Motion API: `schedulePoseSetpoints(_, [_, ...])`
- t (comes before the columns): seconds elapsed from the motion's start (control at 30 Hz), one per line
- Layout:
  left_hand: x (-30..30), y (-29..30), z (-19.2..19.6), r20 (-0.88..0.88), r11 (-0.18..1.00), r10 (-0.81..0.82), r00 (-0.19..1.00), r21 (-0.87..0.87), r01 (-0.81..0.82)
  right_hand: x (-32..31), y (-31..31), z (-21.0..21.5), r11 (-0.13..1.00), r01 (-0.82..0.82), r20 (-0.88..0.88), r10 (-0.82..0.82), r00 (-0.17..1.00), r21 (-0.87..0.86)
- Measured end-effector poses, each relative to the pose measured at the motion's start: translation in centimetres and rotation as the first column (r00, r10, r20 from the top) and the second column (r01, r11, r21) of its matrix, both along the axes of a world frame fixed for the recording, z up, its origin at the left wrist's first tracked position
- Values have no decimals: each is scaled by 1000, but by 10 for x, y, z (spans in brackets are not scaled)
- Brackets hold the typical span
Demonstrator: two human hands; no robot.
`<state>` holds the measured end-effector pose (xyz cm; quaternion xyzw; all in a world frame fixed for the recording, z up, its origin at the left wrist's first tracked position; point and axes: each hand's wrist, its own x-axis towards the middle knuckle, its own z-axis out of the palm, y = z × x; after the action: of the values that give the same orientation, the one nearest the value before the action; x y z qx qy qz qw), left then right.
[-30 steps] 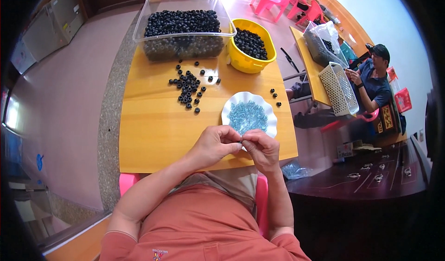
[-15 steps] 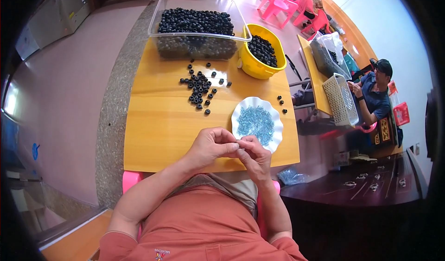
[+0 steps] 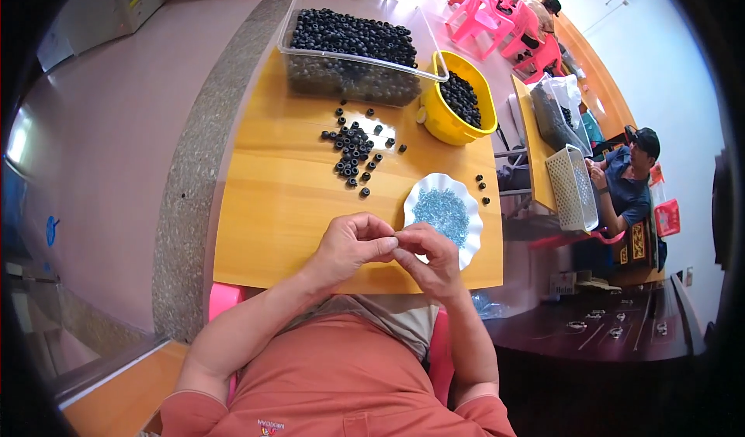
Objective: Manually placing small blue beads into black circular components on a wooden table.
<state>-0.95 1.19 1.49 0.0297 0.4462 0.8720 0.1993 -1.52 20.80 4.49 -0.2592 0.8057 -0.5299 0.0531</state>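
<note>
My left hand [image 3: 353,244] and my right hand [image 3: 431,257] meet above the near edge of the wooden table, fingertips pinched together. Whatever they hold between them is too small and too covered to make out. Just beyond my right hand stands a white dish with a wavy rim [image 3: 475,223], holding many small, clear light-blue pieces [image 3: 439,213]. Past my left hand lies a loose cluster of black ring-like pieces [image 3: 353,148], each with a hole. A few more black pieces [image 3: 481,187] sit right of the dish.
A clear plastic bin [image 3: 363,89] full of black pieces stands at the table's far side, beside a yellow tub [image 3: 446,130] of the same. To the right, a co-worker [image 3: 627,177] sits at another table with a white perforated basket [image 3: 570,189]. Pink chairs [image 3: 485,22] stand farther back.
The view has tilted and shifted slightly, so the table's things appear farther right and a little lower. My hands stay together, with the right hand's fingers bent a bit differently.
</note>
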Motion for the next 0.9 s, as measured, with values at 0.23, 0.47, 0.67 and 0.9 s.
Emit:
schedulePoseSetpoints(0.23, [-1, 0, -6, 73, 996, 72, 995, 50, -76, -67, -3, 27, 972, 89, -103, -68, 992, 216])
schedulePoseSetpoints(0.47, [-2, 2, -13, 62, 996, 84, 994, -6, -84, -130, -21, 9, 933, 155, -213, -87, 973, 325])
schedulePoseSetpoints(0.67, [-3, -1, -15, 74, 996, 87, 993, -17, -86, -160, -35, 0, 875, 204, -328, -55, 943, 438])
schedulePoseSetpoints(0.9, [-5, -4, -13, 108, 996, 84, 991, -31, -81, -178, -24, -9, 822, 254, -431, -12, 902, 509])
